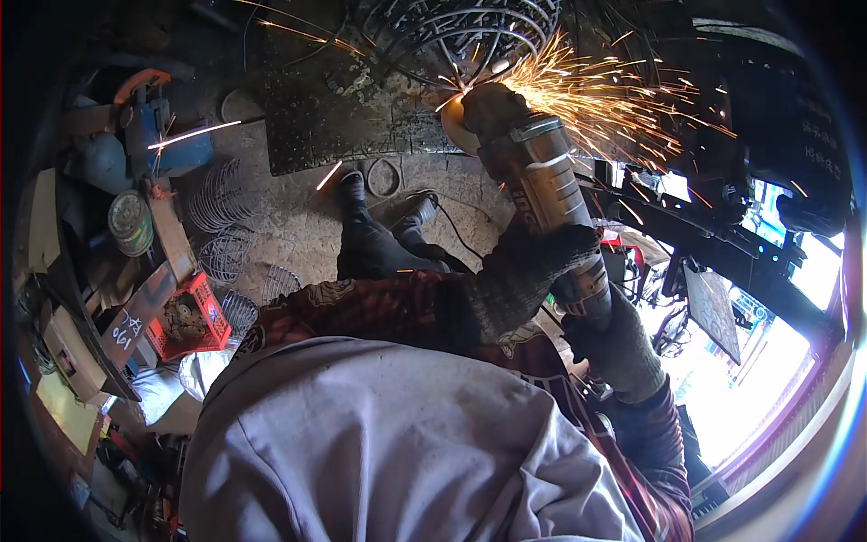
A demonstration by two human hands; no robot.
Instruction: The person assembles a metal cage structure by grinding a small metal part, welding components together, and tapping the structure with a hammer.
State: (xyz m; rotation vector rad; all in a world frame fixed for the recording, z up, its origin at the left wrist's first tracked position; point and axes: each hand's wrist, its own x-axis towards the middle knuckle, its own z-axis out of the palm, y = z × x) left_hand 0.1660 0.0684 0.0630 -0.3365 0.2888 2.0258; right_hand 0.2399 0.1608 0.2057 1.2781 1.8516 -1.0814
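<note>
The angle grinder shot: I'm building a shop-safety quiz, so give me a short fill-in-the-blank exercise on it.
1. Both hands on the angle grinder wear knitted ____.
2. Orange ____ spray from the grinding disc.
3. The disc meets a curved-wire metal ____.
4. The crate on the floor at left is coloured ____.

Missing words: gloves; sparks; frame; red

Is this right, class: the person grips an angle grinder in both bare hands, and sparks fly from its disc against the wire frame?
Not quite. The hands are not bare: the left hand and right hand both wear dark knit gloves, as the head view shows. The rest holds: both grip the angle grinder, and sparks fly from its disc at the wire frame.
</note>
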